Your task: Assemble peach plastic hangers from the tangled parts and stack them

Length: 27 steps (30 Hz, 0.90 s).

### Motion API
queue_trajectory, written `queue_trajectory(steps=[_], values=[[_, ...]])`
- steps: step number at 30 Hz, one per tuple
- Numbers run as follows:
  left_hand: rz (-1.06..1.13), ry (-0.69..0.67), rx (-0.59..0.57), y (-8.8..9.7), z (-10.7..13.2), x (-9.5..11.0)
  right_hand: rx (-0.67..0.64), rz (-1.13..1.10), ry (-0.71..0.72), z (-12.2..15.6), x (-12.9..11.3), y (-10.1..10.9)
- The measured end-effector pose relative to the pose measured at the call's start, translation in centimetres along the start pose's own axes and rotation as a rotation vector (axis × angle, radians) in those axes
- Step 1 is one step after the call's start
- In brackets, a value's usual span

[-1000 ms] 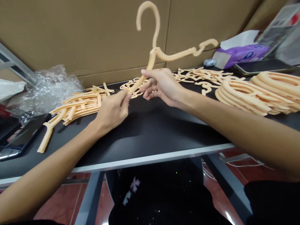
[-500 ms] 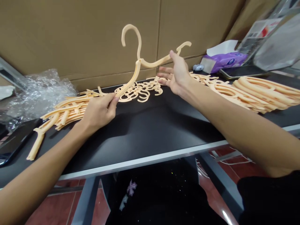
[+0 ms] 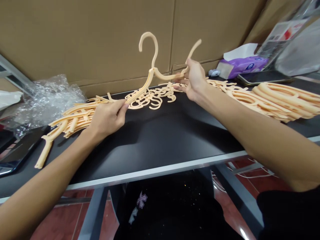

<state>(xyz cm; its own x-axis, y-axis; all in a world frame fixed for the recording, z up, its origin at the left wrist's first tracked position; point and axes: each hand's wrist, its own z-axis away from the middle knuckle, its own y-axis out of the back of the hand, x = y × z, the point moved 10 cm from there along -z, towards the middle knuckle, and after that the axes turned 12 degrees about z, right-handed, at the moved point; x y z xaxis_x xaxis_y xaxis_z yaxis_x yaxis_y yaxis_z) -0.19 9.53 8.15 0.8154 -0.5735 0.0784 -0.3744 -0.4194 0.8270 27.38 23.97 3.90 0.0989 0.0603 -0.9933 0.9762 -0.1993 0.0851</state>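
Observation:
A cream plastic clothes hanger (image 3: 156,53) is held up over the table, hook at the top and its two arms spread. My left hand (image 3: 107,116) is closed, thumb and fingers pinching the end of the hanger's left arm. My right hand (image 3: 196,80) grips the far end of the right arm, with thumb and forefinger on a thin curved end piece (image 3: 194,50) that points upward. Its lower fingers reach behind the arm and are partly hidden. Beneath the hanger lies a pile of loose cream hooks (image 3: 152,98).
Cream hanger parts (image 3: 77,116) are heaped at left beside crumpled clear plastic (image 3: 47,100) and a dark device (image 3: 22,150). Stacked hangers (image 3: 287,100), a phone (image 3: 261,77) and a purple tissue pack (image 3: 246,66) lie at right. A cardboard wall (image 3: 100,40) backs the black table (image 3: 155,140).
My right hand has closed on the right arm's end. The thin end piece has swung from lying sideways to pointing up. The whole view has shifted slightly.

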Motion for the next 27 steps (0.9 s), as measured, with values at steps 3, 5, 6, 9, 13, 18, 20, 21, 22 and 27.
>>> queue_trajectory(steps=[3, 5, 6, 9, 13, 18, 20, 21, 22, 27], values=[[-0.010, 0.022, -0.022, -0.2, 0.0, -0.2, -0.026, 0.076, 0.083, 1.1, -1.1, -0.7], [-0.021, 0.033, -0.034, -0.4, 0.0, -0.2, -0.028, 0.168, 0.144, 1.7, -1.8, -1.2], [-0.027, 0.037, -0.038, -0.4, 0.0, -0.2, -0.020, 0.218, 0.172, 1.9, -2.1, -1.3], [-0.039, 0.046, -0.038, -0.3, -0.1, -0.2, 0.030, 0.371, 0.289, 2.5, -3.2, -1.3], [-0.075, 0.103, -0.046, -0.1, -0.1, -0.7, 0.020, 0.602, 0.517, 3.5, -4.6, -2.2], [-0.185, 0.249, 0.005, 0.7, -0.1, -2.6, -0.021, 0.834, 0.744, 4.6, -4.8, -3.5], [-0.185, 0.268, 0.046, 1.3, -0.1, -3.0, -0.042, 0.886, 0.728, 4.5, -4.4, -3.8], [-0.177, 0.248, 0.080, 1.7, -0.2, -2.8, -0.047, 0.894, 0.711, 4.3, -4.3, -3.8], [-0.172, 0.212, 0.123, 2.3, -0.2, -2.4, -0.045, 0.892, 0.695, 4.3, -4.4, -3.7], [-0.167, 0.070, 0.198, 3.7, -0.4, -0.3, 0.006, 0.812, 0.580, 3.8, -4.9, -2.4]])
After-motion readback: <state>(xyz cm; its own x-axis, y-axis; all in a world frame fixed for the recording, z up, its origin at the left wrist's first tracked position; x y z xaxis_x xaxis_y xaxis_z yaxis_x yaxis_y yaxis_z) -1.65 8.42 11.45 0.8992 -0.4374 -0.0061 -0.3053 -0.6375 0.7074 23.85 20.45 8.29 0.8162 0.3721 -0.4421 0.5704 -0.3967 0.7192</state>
